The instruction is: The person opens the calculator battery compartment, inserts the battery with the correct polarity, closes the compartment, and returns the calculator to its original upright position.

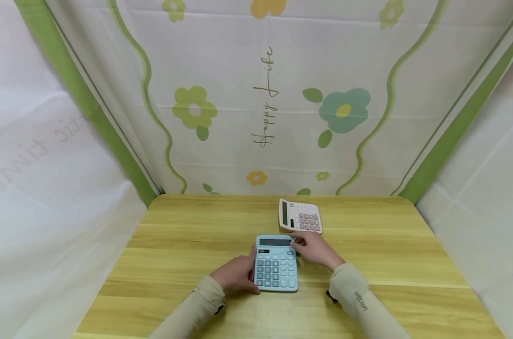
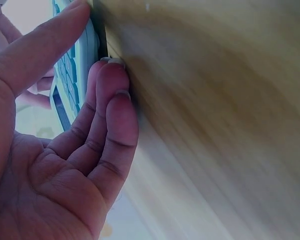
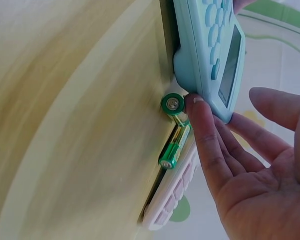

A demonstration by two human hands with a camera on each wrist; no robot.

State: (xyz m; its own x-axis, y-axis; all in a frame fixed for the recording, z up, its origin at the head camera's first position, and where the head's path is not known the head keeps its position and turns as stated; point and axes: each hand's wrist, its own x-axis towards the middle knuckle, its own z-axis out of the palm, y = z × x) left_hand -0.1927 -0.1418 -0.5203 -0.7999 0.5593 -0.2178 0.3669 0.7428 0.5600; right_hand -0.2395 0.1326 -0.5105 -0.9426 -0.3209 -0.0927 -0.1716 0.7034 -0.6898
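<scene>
The blue calculator [image 1: 276, 263] lies face up near the middle of the worktop [image 1: 188, 226], between its left and right edges. Its screen [image 1: 273, 242] faces the worktop's far edge, with the keys on the side nearer the person. Whether it rests flat or is slightly raised, I cannot tell.

The left hand [image 1: 238, 273] grips the blue calculator along its left side: the thumb lies at the near-left corner, and the other fingers bend against the side, close to the worktop. The right hand [image 1: 317, 248] is at the far-right corner, its fingers fairly straight and touching the case there; in the right wrist view the thumb stands apart from the case.

Just beside that corner, the same view shows two green batteries on the worktop. One battery [image 3: 173, 104] has its end towards the camera, near a fingertip; the other battery [image 3: 174, 150] lies next to it, towards the pink calculator [image 1: 300, 216]. That calculator lies face up near the worktop's far edge, slightly right of the middle, with its screen end towards the left edge.

Beige sleeves [image 1: 362, 301] cover both forearms, the right one lettered near the cuff. Beyond the far edge hangs a white cloth [image 1: 239, 61] with flowers, wavy green lines and the words "Happy Life" running sideways.
</scene>
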